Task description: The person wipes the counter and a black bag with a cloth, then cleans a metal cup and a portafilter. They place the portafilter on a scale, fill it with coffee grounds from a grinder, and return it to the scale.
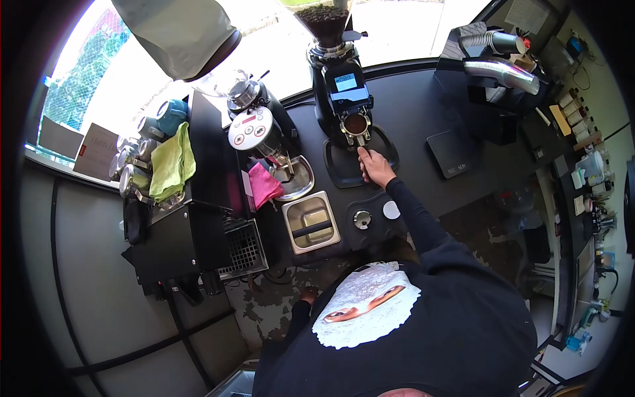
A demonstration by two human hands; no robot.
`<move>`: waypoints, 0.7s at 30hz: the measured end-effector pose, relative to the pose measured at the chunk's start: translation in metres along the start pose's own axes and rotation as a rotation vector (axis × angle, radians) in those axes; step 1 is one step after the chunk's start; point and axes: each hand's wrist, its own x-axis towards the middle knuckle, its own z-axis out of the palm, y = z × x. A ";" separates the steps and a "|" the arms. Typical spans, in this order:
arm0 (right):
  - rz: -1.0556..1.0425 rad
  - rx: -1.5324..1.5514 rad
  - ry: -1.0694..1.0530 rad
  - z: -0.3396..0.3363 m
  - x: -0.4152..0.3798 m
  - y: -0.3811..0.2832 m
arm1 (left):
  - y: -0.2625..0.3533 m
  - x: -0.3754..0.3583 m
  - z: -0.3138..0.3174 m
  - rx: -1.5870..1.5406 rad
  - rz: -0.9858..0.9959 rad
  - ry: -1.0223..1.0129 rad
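My right hand (377,168) is closed round the handle of a portafilter (357,124) under the spout of a black coffee grinder (329,89). Brown ground coffee lies in the portafilter's basket. Above the lit screen, dark beans sit in the grinder's clear hopper (321,23). Low beside my body hangs my left hand (309,295), away from the counter; its fingers are too small and dark to read. In front of me are a steel knock box (321,245) with a dark bar and a round metal tamper (362,220) on a black mat.
A second grinder (250,129) stands to the left, with a pink cloth (264,184) near it. Further left, a green cloth (173,162) and cups (172,116) top the espresso machine. At right are a flat black scale (447,153) and stacked cups (503,74).
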 end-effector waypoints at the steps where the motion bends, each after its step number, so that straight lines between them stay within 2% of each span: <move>1: 0.005 0.027 -0.013 0.003 0.003 -0.005 | -0.003 0.008 -0.007 0.007 0.003 0.009; 3: 0.017 -0.017 0.013 0.004 0.000 0.002 | -0.022 0.014 0.011 0.032 0.034 -0.050; 4: 0.016 -0.018 0.012 0.005 0.002 0.000 | -0.014 0.006 0.011 0.012 -0.016 0.055; 5: 0.014 -0.029 0.008 0.002 0.005 -0.003 | -0.011 0.008 0.011 0.010 -0.012 0.060; 8: -0.003 -0.065 0.005 0.002 -0.001 -0.005 | -0.005 0.000 0.001 0.185 0.055 -0.083; 12: 0.016 -0.074 0.007 0.000 -0.001 -0.004 | 0.023 -0.015 -0.013 0.243 0.020 -0.129; 15: 0.041 -0.037 -0.006 0.002 0.001 -0.008 | 0.026 -0.016 -0.015 0.241 0.089 -0.175; 18: 0.035 -0.047 -0.001 0.004 0.007 -0.006 | 0.005 0.006 -0.003 0.213 0.099 -0.125; 20: 0.014 -0.043 0.012 0.004 0.007 -0.003 | -0.005 0.015 0.001 0.442 0.228 -0.181; 21: 0.010 -0.041 0.010 0.004 0.008 -0.003 | -0.008 0.019 0.001 0.444 0.227 -0.176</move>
